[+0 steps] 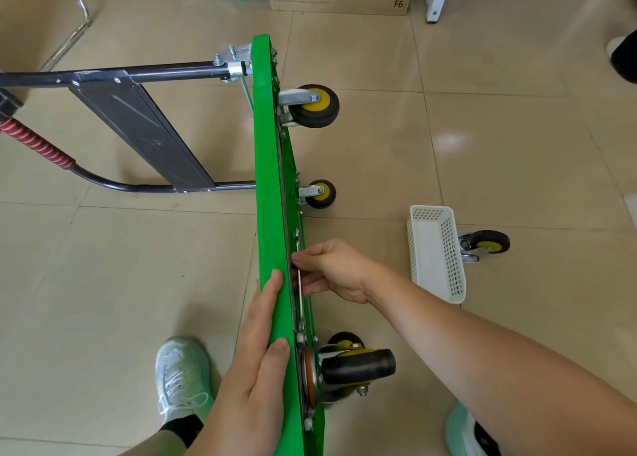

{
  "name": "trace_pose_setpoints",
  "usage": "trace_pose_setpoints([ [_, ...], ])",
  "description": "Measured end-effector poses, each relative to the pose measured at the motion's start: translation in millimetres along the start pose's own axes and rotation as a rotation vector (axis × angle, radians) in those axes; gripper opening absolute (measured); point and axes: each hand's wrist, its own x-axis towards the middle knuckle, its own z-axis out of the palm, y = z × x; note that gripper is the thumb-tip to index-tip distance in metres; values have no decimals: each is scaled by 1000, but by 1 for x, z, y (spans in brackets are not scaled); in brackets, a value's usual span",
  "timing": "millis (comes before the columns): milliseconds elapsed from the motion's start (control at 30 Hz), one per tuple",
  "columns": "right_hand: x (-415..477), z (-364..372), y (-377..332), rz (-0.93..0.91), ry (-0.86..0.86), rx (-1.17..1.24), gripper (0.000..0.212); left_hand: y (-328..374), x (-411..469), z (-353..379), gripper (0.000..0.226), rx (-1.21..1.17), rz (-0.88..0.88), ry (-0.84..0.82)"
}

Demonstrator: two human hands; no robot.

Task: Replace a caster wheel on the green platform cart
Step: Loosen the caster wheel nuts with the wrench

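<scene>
The green platform cart [272, 180] stands tipped on its long edge on the tiled floor, and everything else sits to one side of it or the other. On its deck side the black folding handle [138, 124] lies out flat. The left hand [255, 369] is pressed open-palmed against the deck, fingers hooked over the upper edge, steadying it. On the underside, the right hand [331, 271] is pinched shut on a slim wrench [300, 293] lying along the frame, its lower end at the bolts of the nearest caster [355, 366]. Two more casters remain mounted farther along. Well off from the underside, a loose caster wheel [486, 243] lies behind a white mesh basket [436, 252]. Whether the bolts are being loosened or tightened I cannot tell; either way, the swap looks midway.
</scene>
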Motion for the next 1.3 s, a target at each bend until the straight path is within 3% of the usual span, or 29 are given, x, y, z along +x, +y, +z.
trace_pose_setpoints([
  [233,1,0,-1,-11,24,-7,21,-4,16,-5,72,-6,30,10],
  [633,-1,2,3,-24,67,2,24,-1,28,-1,60,63,129,54],
  [833,-3,6,-2,2,51,-33,16,-3,28,0,57,55,127,60],
  [1167,-10,8,5,42,52,-91,22,-2,27,-2,59,53,111,54],
  [1300,-11,3,3,-32,154,-10,20,-1,27,-1,60,61,112,51],
])
